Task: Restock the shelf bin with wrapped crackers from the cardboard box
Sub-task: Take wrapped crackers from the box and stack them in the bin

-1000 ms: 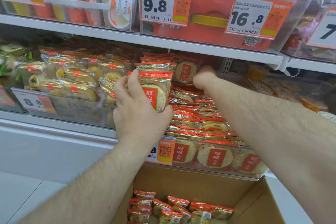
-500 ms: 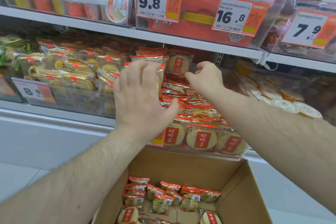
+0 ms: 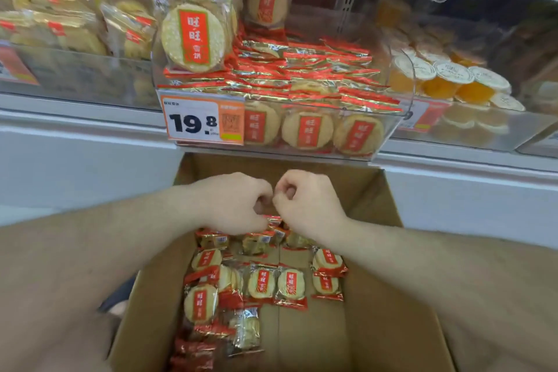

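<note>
The clear shelf bin (image 3: pixel 392 127) holds many red-and-gold wrapped crackers (image 3: pixel 302 75) lying in rows, and one pack (image 3: pixel 193 36) stands upright at its left front. Below it the open cardboard box (image 3: pixel 380 326) has several loose cracker packs (image 3: pixel 262 284) on its bottom. My left hand (image 3: pixel 235 202) and my right hand (image 3: pixel 308 202) hang side by side over the far end of the box, knuckles almost touching, fingers curled. No pack shows in either hand. They hide part of the packs under them.
An orange price tag reading 19.8 (image 3: pixel 196 121) covers the bin's left front. A bin of yellow pastries (image 3: pixel 75 30) stands to the left and a bin of orange cups (image 3: pixel 447 81) to the right. The white shelf edge (image 3: pixel 75 121) runs above the box.
Both hands left the shelf bin and dropped down over the box. The pack my left hand held now stands in the bin. The view has tilted downward.
</note>
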{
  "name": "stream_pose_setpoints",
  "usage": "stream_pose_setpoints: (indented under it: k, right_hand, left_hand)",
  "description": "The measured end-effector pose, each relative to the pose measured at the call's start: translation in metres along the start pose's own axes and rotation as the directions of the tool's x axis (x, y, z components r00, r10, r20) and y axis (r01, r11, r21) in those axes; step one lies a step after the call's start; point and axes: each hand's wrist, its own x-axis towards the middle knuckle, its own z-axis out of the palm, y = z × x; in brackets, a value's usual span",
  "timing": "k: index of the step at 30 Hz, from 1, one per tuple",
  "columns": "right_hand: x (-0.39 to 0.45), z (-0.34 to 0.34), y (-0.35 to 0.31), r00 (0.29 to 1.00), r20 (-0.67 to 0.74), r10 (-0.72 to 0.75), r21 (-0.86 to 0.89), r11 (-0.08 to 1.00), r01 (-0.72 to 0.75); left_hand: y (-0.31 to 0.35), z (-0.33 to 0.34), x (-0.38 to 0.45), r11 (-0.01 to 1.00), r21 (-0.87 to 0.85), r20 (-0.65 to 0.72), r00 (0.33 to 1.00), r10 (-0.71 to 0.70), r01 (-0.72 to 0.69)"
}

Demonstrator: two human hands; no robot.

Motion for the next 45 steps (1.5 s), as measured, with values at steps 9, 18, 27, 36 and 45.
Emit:
stream_pose_setpoints:
  k: [9,18,27,36,45]
  right_hand:
    - [-0.013,0.096,0.156,0.664,0.503,0.553,-0.728,0.685,-0.02]
    - [-0.036,0.146,0.229,0.671,0.347,0.655,-0.819,0.561,-0.124]
    - [-0.032,0.111,0.183,0.764,0.398,0.508,-0.751,0.659,-0.047]
    - [-0.011,0.069,0.038,0.994,0.073,-0.077,-0.176,0.98,0.089]
    - [-0.005,0.096,0.125,0.966,0.116,0.232,-0.058,0.972,-0.227]
  left_hand:
    - [-0.012,0.035,0.029,0.992,-0.069,0.303,0.949,-0.084,0.11]
    - [-0.019,0.049,0.033,0.966,-0.183,0.463,0.883,-0.078,0.181]
    - [-0.017,0.048,0.03,0.899,-0.328,0.415,0.899,-0.139,0.291]
    - [-0.011,0.044,0.029,0.142,-0.764,0.555,0.753,-0.355,0.63]
    - [-0.022,0.047,0.026,0.323,-0.785,0.362,0.815,-0.453,0.528]
